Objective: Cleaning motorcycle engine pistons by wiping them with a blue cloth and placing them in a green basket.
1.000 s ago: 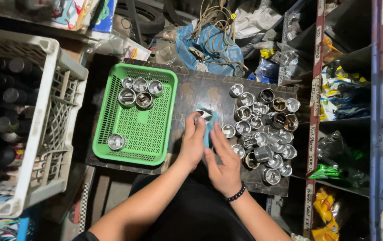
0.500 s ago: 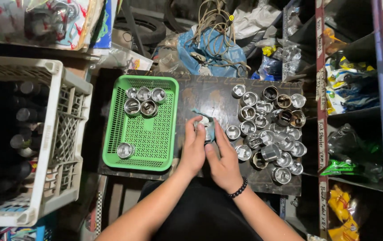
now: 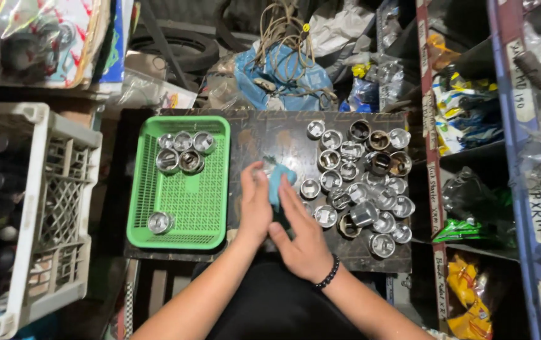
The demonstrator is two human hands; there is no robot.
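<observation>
Right now both hands meet near the middle of the table, just off the green tray's right edge. The left hand [image 3: 255, 204] is curled shut around a small shiny metal cup [image 3: 259, 170] — only its rim peeks out above the fingers. The right hand [image 3: 302, 236] presses a blue cloth [image 3: 278, 182] against that cup, fingers mostly flat and extended, thumb tucked under; the cloth is pinched between the two hands.

As for handling, the cup looks like a short, hollow metal cylinder, rigid, prob. fairly dense for its size and not fragile. Its polished wall is likely slick, esp. if oily, so a wrap-around grip on the outer wall w/ the palm behind it seems safest; pinching the thin rim would likely let it twist. The cloth is soft and limp, bunches easily — best held by a wad, not a corner.

Round about: the green tray [image 3: 210, 217] on the table's left side holds five similar cups near its far-left corner and one alone near its near-left corner. A dense cluster of metal cups [image 3: 362, 182] covers the table's right half, some upright, some tipped. A white crate [image 3: 62, 189] stands off the left edge.
</observation>
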